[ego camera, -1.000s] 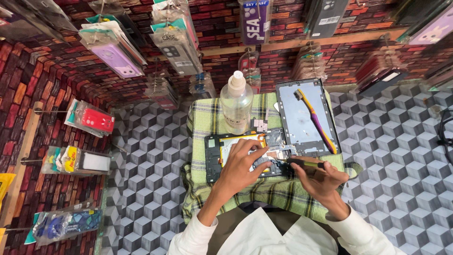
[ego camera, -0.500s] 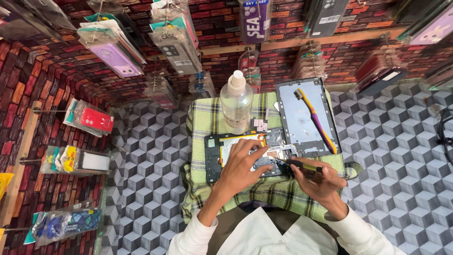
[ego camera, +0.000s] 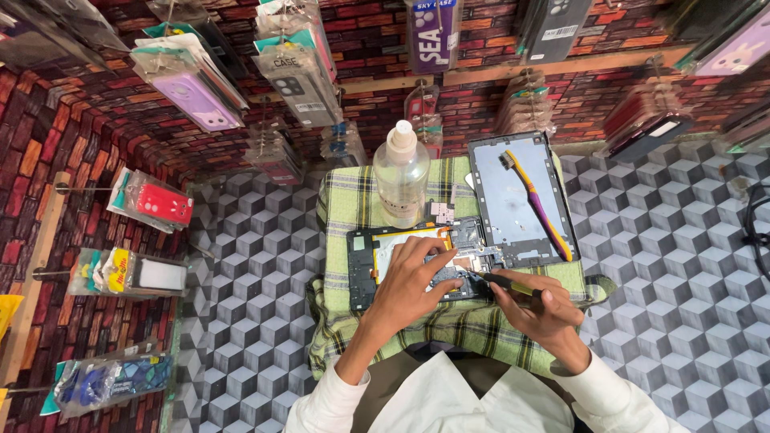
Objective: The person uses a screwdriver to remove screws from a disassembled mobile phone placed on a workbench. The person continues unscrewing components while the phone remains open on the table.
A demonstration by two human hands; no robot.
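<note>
On the green plaid cloth spread over a small stand lies an opened tablet, its inner boards and battery exposed, and both of the person's hands are at work on it. Left hand is pressed flat on the middle of the tablet, fingers spread and holding nothing. Right hand is closed around a screwdriver with a yellow and black handle, whose thin tip reaches left to the circuit board just beside the left hand's fingertips. Both hands sit close together, not quite touching. Just beyond the tablet, propped at the far right of the cloth, rests the removed back cover, with a purple and yellow toothbrush lying slantwise across it. A clear plastic bottle with a white cap stands upright just behind the tablet. Packaged phone cases hang on the brick-patterned wall above, and more hang at the left
</note>
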